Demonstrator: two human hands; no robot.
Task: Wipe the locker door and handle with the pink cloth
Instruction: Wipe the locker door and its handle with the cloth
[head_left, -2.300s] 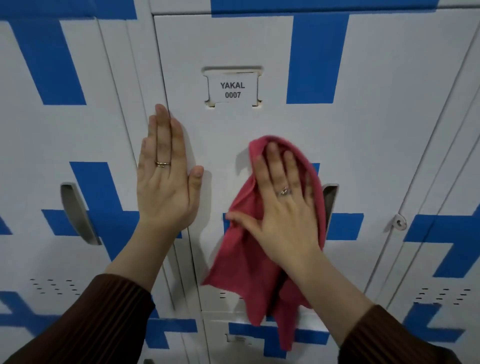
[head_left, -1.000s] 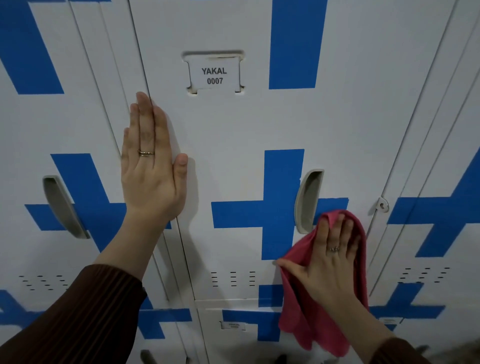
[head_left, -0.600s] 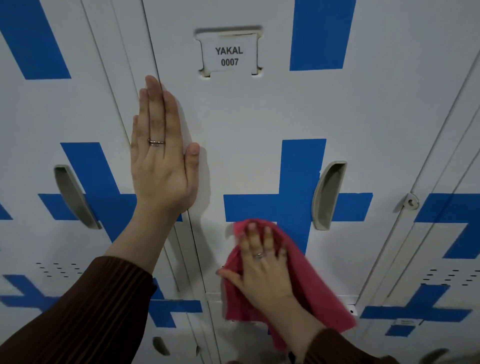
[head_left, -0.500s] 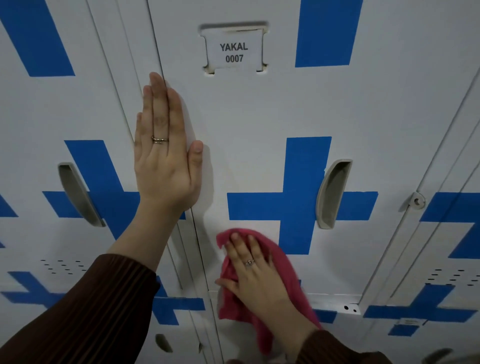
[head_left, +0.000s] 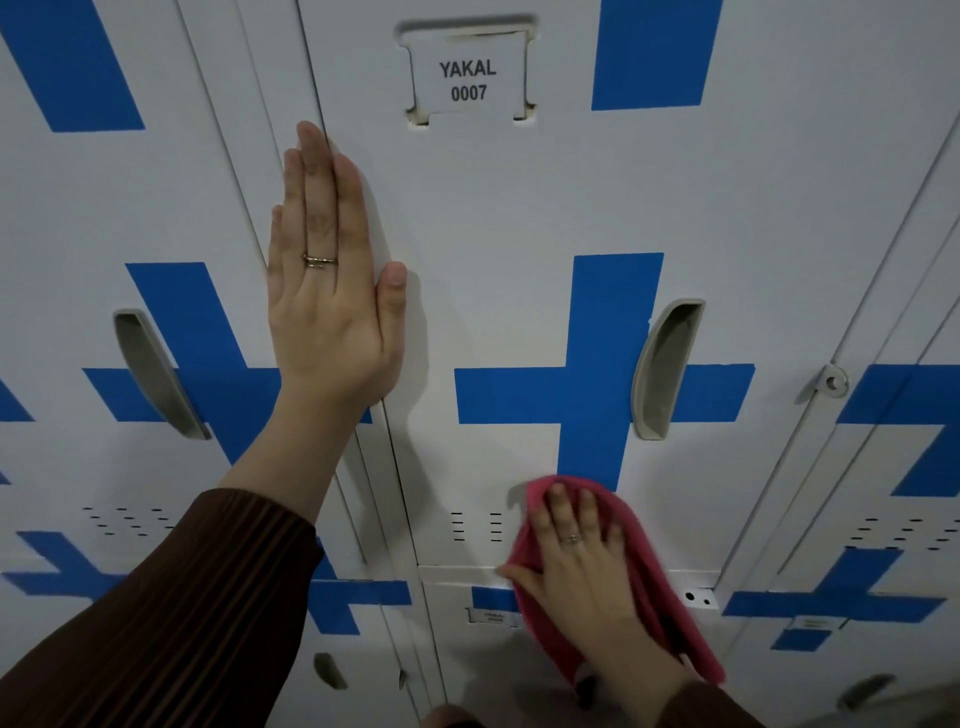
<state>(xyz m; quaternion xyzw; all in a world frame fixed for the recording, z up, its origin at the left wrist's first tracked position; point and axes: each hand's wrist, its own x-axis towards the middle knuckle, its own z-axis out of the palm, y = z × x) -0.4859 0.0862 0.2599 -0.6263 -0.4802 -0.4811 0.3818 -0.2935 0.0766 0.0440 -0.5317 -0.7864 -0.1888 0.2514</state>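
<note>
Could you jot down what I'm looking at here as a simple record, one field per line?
setting: a bank of white lockers with blue crosses
locker door: closed, label reads YAKAL 0007
handle: grey recessed grip, right of the blue cross, uncovered
pink cloth: pressed flat on the door's lower edge, below the cross
right hand: fingers spread on the cloth
left hand: open, flat against the door's left edge, holding nothing
vent slots: just left of the cloth
</note>
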